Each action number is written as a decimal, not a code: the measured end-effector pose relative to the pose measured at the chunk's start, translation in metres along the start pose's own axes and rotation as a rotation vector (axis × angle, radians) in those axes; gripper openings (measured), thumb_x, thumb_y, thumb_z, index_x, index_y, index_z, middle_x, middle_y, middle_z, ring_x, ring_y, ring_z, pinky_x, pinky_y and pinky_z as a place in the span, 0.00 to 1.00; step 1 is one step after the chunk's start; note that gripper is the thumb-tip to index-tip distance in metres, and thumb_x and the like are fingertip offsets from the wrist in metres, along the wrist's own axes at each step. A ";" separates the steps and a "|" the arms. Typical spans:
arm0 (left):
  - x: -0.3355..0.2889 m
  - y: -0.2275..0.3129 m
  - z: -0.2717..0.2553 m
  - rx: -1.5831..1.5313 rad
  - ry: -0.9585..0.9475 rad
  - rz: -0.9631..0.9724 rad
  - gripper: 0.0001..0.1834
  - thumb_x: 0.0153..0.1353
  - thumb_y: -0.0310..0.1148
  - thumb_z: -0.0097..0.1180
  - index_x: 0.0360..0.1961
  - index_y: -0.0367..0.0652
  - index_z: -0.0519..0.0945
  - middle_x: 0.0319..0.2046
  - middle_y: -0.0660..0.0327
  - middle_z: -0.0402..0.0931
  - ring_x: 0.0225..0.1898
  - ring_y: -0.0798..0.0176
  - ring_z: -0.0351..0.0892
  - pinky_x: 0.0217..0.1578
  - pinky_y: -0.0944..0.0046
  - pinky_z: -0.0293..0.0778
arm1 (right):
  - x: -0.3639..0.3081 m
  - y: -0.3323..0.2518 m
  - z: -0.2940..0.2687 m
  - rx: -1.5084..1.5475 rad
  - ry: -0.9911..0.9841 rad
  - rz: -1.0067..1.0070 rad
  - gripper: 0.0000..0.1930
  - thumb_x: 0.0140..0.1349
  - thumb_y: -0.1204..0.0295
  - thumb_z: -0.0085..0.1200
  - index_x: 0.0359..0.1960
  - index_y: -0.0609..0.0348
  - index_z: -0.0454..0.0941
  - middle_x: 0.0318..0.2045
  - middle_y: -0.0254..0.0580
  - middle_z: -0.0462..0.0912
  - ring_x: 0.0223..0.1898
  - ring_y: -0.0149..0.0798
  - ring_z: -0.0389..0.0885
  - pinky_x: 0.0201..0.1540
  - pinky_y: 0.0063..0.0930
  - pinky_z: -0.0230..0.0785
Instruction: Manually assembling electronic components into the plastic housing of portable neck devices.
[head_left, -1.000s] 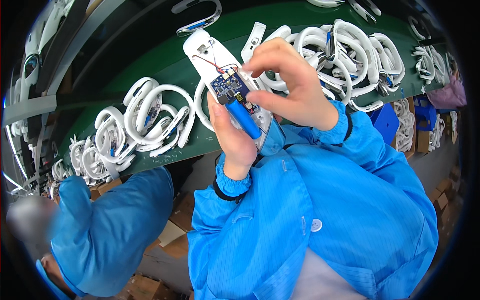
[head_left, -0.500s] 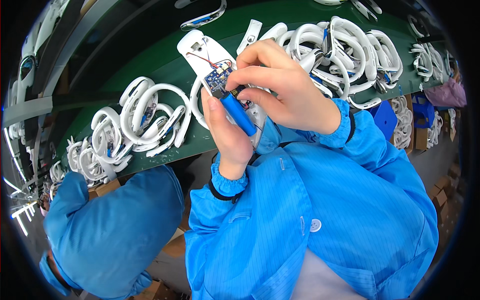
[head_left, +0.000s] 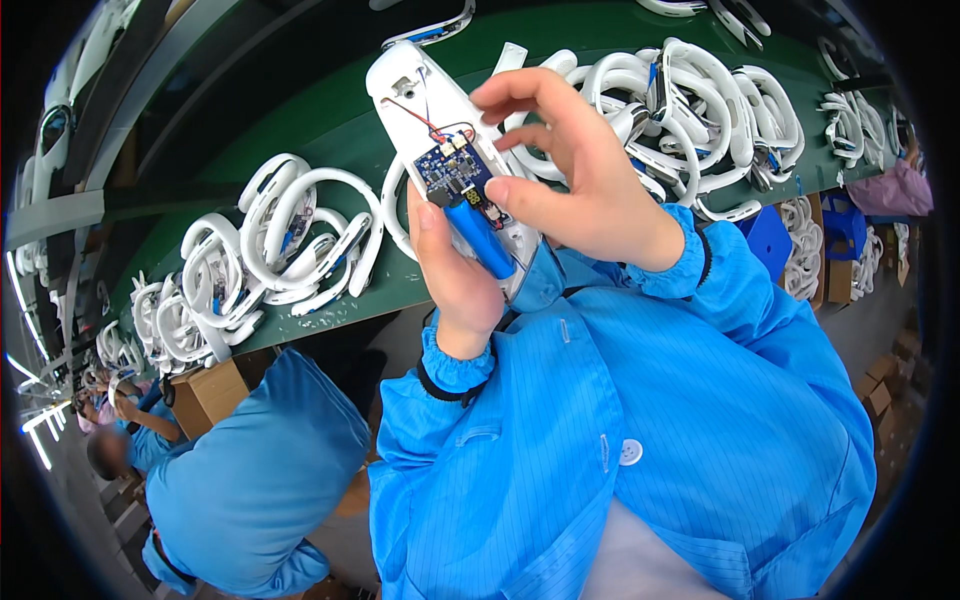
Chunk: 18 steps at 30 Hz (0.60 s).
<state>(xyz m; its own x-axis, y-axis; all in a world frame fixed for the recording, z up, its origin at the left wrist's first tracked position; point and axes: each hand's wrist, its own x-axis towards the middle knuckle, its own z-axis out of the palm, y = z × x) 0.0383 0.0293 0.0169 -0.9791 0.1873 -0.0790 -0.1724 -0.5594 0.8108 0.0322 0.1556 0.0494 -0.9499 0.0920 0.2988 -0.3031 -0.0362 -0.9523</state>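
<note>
Being clasped by the left hand (head_left: 455, 285), a white housing (head_left: 408, 128) with circuit board (head_left: 452, 166) and blue battery (head_left: 483, 243) is held near the green table (head_left: 345, 150); the right hand (head_left: 590, 185) is spread loosely at its right edge.

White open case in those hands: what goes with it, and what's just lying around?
In use:
white case
circuit board
blue cylinder
left hand, holding
right hand

Seemingly just lying around:
white loops on the green table
cardboard boxes
</note>
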 end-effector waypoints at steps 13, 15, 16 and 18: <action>0.002 0.006 0.008 0.212 -0.058 0.085 0.30 0.63 0.52 0.34 0.52 0.34 0.62 0.41 0.55 0.71 0.39 0.66 0.73 0.40 0.68 0.69 | -0.001 0.001 -0.001 0.327 -0.156 0.398 0.24 0.51 0.78 0.54 0.51 0.75 0.67 0.42 0.49 0.77 0.40 0.34 0.78 0.42 0.25 0.73; 0.002 0.006 0.008 0.222 -0.071 0.093 0.30 0.63 0.52 0.34 0.51 0.34 0.62 0.40 0.55 0.71 0.39 0.66 0.73 0.39 0.68 0.69 | 0.001 0.001 -0.002 0.329 -0.164 0.388 0.24 0.50 0.78 0.54 0.51 0.75 0.66 0.42 0.50 0.78 0.41 0.34 0.78 0.42 0.24 0.73; 0.002 0.006 0.007 0.232 -0.083 0.103 0.29 0.64 0.52 0.34 0.50 0.34 0.63 0.40 0.56 0.71 0.38 0.67 0.73 0.39 0.69 0.69 | 0.002 -0.002 -0.003 0.331 -0.191 0.424 0.24 0.50 0.79 0.54 0.50 0.75 0.66 0.42 0.50 0.78 0.41 0.34 0.78 0.41 0.24 0.73; 0.002 0.004 0.005 0.244 -0.096 0.107 0.29 0.64 0.52 0.34 0.50 0.34 0.63 0.39 0.56 0.71 0.38 0.67 0.72 0.39 0.69 0.69 | 0.004 -0.003 -0.005 0.332 -0.216 0.463 0.24 0.49 0.79 0.55 0.50 0.75 0.66 0.41 0.51 0.78 0.41 0.34 0.78 0.41 0.24 0.73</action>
<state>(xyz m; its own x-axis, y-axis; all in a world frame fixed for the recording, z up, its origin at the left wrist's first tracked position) 0.0363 0.0312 0.0229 -0.9737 0.2195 0.0606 -0.0259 -0.3714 0.9281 0.0297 0.1615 0.0534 -0.9722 -0.2104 -0.1024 0.1702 -0.3357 -0.9265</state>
